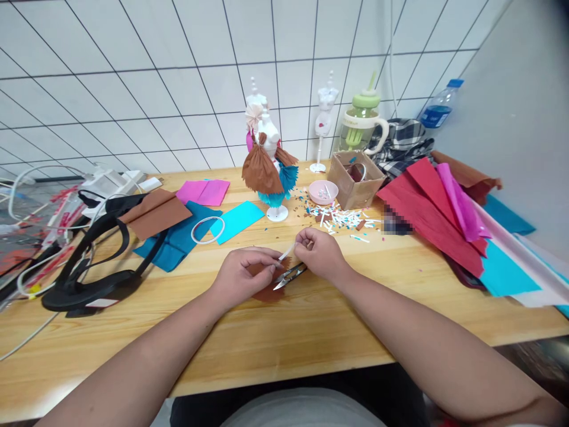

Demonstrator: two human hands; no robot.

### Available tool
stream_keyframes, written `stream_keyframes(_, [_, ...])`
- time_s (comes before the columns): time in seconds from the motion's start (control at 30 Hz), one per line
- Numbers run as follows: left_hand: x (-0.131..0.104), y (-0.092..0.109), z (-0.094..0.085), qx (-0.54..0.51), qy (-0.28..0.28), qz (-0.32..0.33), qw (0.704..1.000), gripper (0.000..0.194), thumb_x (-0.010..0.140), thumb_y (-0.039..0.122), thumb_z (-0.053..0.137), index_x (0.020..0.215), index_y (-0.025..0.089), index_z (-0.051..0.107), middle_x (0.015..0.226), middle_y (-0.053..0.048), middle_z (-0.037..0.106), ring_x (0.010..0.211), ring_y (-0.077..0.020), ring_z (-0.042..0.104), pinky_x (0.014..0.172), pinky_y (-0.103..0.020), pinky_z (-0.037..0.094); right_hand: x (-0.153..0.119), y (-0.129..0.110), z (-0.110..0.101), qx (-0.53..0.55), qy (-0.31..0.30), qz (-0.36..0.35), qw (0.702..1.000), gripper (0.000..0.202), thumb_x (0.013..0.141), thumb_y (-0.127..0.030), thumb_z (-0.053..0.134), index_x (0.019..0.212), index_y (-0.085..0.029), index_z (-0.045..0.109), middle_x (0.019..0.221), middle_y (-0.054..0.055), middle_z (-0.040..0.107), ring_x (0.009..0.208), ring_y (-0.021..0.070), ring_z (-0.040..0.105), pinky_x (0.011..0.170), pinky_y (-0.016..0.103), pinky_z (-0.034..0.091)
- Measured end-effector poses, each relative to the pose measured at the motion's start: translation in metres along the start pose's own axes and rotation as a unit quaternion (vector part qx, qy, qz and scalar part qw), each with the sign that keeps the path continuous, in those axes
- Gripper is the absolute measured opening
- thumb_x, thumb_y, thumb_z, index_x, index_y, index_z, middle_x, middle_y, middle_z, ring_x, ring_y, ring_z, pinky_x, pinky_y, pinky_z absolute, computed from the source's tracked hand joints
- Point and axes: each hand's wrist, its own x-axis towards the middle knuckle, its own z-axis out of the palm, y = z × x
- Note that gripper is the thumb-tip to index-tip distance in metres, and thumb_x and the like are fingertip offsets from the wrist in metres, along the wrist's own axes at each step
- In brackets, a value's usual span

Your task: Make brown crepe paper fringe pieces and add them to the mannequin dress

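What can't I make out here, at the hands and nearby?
All in the head view:
Scissors: handle end hidden by the right hand.
White strip: upper end hidden by the same hand.
Brown sheet: partly covered by the left hand.
Dark thing at right: masked by pixel blocks.
Box: floor hidden by walls and contents.
Bottle: label print too small to read.

Black headset [111, 281] and cables [32, 335] on your left, tiled wall [200, 32] facing you, green-lidded jug [358, 123], checked cloth [402, 141] and blue-capped bottle [440, 108] to your right
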Motion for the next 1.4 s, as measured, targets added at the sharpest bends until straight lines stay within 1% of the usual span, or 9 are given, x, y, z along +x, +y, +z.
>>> stream_keyframes(0.17, [0.000,0.002,-0.001,-0.024,-0.016,0.000,1.000,0.016,0.071,0.013,0.060,0.074,0.018,0.075,0.094,-0.006,0.075,0.087,-0.0205,0.070,0.080,-0.028,0.054,0.006,0.008,-0.002,0.002,0.018,0.003,1.000,0.001,0.067,-0.020,0.056,0.067,-0.019,0.056,0.057,-0.005,0.052,0.051,0.0087,0.046,0.049,0.021,0.035])
stream_keyframes(0.27, [0.000,0.001,-0.002,-0.031,-0.011,-0.006,0.999,0.015,0.073,0.014,0.060,0.076,0.018,0.075,0.096,-0.007,0.075,0.089,-0.0210,0.070,0.081,-0.029,0.054,0.007,0.007,-0.007,0.065,0.003,0.018,0.998,0.013,0.076,-0.028,0.056,0.082,-0.018,0.063,0.067,-0.003,0.057,0.048,0.0073,0.046,0.045,0.021,0.037])
stream_keyframes(0.4, [0.000,-0.004,-0.003,-0.040,0.004,-0.017,0.999,0.014,0.077,0.018,0.060,0.078,0.017,0.074,0.096,-0.009,0.075,0.089,-0.0220,0.070,0.082,-0.031,0.053,0.000,-0.004,-0.013,0.206,-0.103,0.024,0.973,0.040,0.087,-0.046,0.049,0.115,-0.021,0.060,0.098,0.006,0.065,0.061,0.0109,0.058,0.043,0.021,0.045])
stream_keyframes(0.5, [0.000,-0.004,-0.004,-0.029,0.014,-0.017,0.999,0.013,0.077,0.018,0.061,0.078,0.017,0.074,0.095,-0.009,0.075,0.089,-0.0218,0.070,0.082,-0.031,0.053,-0.004,-0.010,-0.012,0.242,-0.188,0.081,0.949,0.044,0.085,-0.053,0.051,0.108,-0.018,0.064,0.106,0.009,0.066,0.066,0.0134,0.062,0.040,0.021,0.045])
stream_keyframes(0.6, [0.001,-0.001,-0.004,-0.021,0.016,-0.006,1.000,0.013,0.076,0.018,0.061,0.077,0.017,0.074,0.093,-0.008,0.075,0.086,-0.0207,0.070,0.080,-0.030,0.053,-0.004,-0.009,-0.009,0.265,-0.224,0.154,0.925,0.036,0.077,-0.048,0.064,0.093,-0.016,0.068,0.085,0.005,0.067,0.054,0.0106,0.058,0.034,0.018,0.040])
stream_keyframes(0.77, [0.002,0.000,-0.003,-0.005,0.007,-0.005,1.000,0.014,0.073,0.015,0.061,0.074,0.018,0.075,0.089,-0.007,0.074,0.083,-0.0196,0.069,0.078,-0.029,0.052,-0.001,-0.004,-0.009,0.322,-0.183,0.164,0.914,0.025,0.063,-0.031,0.078,0.080,-0.017,0.068,0.056,-0.004,0.056,0.050,0.0072,0.052,0.039,0.016,0.043])
stream_keyframes(1.13, [0.001,-0.015,-0.007,-0.156,-0.014,-0.053,0.986,0.012,0.079,0.027,0.064,0.074,0.022,0.073,0.112,-0.006,0.069,0.106,-0.0239,0.061,0.092,-0.034,0.045,0.011,0.008,-0.016,0.247,-0.104,0.122,0.956,0.018,0.069,-0.026,0.073,0.085,-0.018,0.072,0.060,-0.002,0.060,0.050,0.0083,0.054,0.053,0.024,0.052])
stream_keyframes(1.3, [-0.001,-0.018,-0.005,-0.234,-0.004,-0.107,0.966,0.011,0.080,0.027,0.064,0.076,0.021,0.072,0.108,-0.007,0.070,0.108,-0.0253,0.061,0.096,-0.037,0.042,0.016,0.018,-0.023,0.000,-0.040,-0.003,0.999,0.025,0.084,-0.021,0.054,0.100,-0.021,0.073,0.083,0.004,0.072,0.075,0.0171,0.065,0.074,0.034,0.053])
stream_keyframes(1.4, [0.000,-0.018,-0.003,-0.279,-0.003,-0.132,0.951,0.010,0.078,0.024,0.064,0.075,0.019,0.073,0.118,-0.009,0.067,0.119,-0.0283,0.054,0.103,-0.040,0.037,0.018,0.024,-0.026,-0.167,0.043,-0.120,0.978,0.032,0.085,-0.013,0.048,0.104,-0.023,0.072,0.115,0.006,0.068,0.109,0.0229,0.058,0.097,0.041,0.042])
